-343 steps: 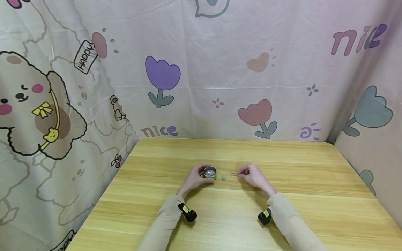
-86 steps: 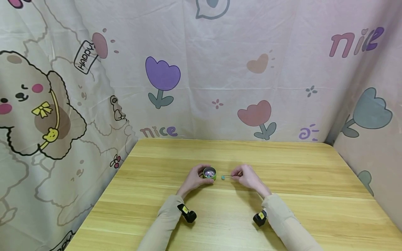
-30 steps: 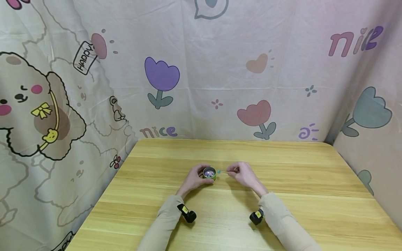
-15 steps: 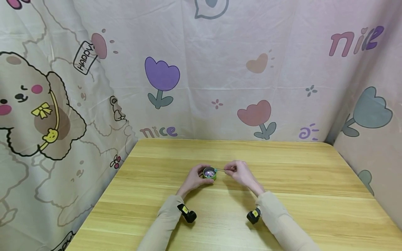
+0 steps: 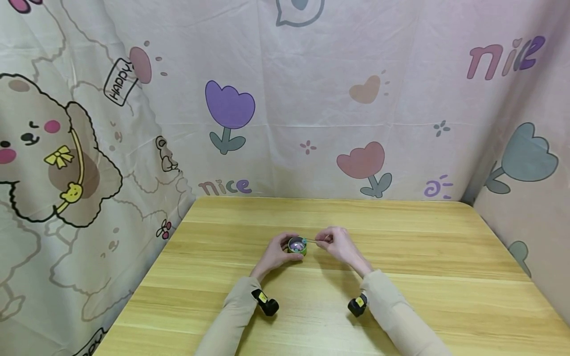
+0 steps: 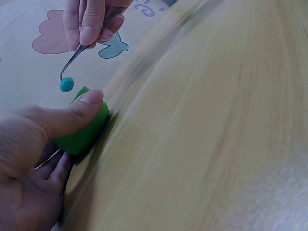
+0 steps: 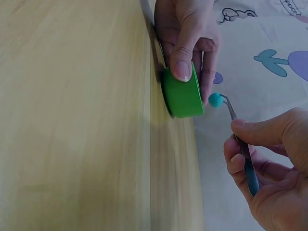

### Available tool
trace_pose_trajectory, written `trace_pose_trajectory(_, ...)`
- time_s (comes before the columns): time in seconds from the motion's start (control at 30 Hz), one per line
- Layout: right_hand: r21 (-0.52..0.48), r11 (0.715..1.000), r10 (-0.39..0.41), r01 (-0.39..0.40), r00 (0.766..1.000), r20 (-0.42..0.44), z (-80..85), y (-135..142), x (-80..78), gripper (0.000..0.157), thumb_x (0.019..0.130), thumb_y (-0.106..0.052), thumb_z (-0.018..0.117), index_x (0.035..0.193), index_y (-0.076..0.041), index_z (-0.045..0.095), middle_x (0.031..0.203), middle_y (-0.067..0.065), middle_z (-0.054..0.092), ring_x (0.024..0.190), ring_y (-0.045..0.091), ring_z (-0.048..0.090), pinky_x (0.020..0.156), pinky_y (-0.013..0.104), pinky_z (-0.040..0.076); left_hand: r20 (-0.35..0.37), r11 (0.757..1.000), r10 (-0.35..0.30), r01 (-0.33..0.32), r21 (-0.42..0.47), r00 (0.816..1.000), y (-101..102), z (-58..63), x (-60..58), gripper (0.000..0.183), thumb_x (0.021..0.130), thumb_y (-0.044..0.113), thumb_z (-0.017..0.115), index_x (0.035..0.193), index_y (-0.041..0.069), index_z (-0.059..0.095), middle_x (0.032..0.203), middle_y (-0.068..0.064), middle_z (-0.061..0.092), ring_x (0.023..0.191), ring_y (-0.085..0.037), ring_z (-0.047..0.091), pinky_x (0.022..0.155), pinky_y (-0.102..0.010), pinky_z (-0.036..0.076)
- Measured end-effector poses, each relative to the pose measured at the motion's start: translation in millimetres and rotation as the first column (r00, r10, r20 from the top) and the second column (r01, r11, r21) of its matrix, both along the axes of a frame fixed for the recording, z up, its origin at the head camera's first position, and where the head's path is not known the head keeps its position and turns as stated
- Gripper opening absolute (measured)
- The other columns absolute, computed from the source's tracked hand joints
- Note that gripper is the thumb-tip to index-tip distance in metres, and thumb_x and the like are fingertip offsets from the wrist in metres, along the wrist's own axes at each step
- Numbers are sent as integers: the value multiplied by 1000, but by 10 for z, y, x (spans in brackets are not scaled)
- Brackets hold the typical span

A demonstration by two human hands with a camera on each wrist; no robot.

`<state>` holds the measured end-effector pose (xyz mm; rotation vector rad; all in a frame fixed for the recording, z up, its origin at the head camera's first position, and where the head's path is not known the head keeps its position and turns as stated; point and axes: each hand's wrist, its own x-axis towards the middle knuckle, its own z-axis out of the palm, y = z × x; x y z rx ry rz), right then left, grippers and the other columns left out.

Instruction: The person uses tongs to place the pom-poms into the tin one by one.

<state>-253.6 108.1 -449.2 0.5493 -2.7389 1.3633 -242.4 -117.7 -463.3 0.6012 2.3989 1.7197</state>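
My left hand (image 5: 273, 256) grips a small round green tub (image 7: 184, 98), thumb on one side and fingers on the other, as it sits upright on the table. In the head view, several small pale and purple pieces (image 5: 297, 247) lie inside it, too small to tell apart. My right hand (image 5: 342, 245) pinches a pair of bent-tip tweezers (image 7: 246, 161) between thumb and fingers. A turquoise ball (image 7: 215, 99) is caught in the tweezer tips. Both wrist views show the ball (image 6: 67, 84) just above the tub's open mouth, apart from the rim.
The wooden table (image 5: 213, 306) reaches back to a printed cloth (image 5: 285, 99) hung behind it. More cloth hangs at the left and right sides. Black wrist cameras (image 5: 265, 302) are strapped to both sleeves.
Earlier the turquoise ball lay on the table beside the tub. The tweezers took hold of it, raised it and carried it left over the tub. My left hand has stayed in place.
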Motion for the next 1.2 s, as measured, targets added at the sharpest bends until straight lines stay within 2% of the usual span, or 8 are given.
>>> trace_pose_trajectory(0.37, -20, 1000, 20, -20, 1000, 6, -6, -21, -13, 8, 88, -1, 72, 95, 0, 76, 95, 14, 76, 77, 13, 66, 64, 18, 54, -7, 1000, 13, -13, 10, 1000, 1, -53, -24, 59, 81, -5, 79, 132, -16, 51, 132, -34, 58, 124, -49, 57, 113, -59, 45)
trace_pose_trajectory(0.73, -20, 1000, 24, -24, 1000, -8, -16, -31, -18, 9, 88, -1, 72, 96, 1, 76, 94, 14, 75, 76, 13, 66, 62, 18, 54, -2, 1000, 0, 0, 5, 1000, -6, -42, -26, 60, 82, -4, 78, 134, -16, 49, 133, -35, 57, 125, -50, 56, 112, -59, 46)
trace_pose_trajectory(0.97, -39, 998, 46, -49, 996, -81, -61, -39, -18, 9, 83, 2, 74, 91, 2, 76, 85, 12, 75, 69, 8, 64, 60, 21, 56, 7, 1000, 8, -8, 19, 1000, 4, -54, -29, 61, 81, -5, 79, 133, -17, 49, 132, -35, 57, 125, -50, 56, 112, -58, 46)
trace_pose_trajectory(1.2, 14, 999, 35, -34, 999, -30, -106, -23, -55, 10, 84, 2, 73, 94, 2, 76, 91, 16, 77, 73, 14, 66, 64, 21, 57, 12, 1000, 15, -15, 22, 1000, 8, -54, -31, 61, 81, -5, 79, 133, -16, 50, 132, -35, 57, 125, -50, 56, 112, -58, 46)
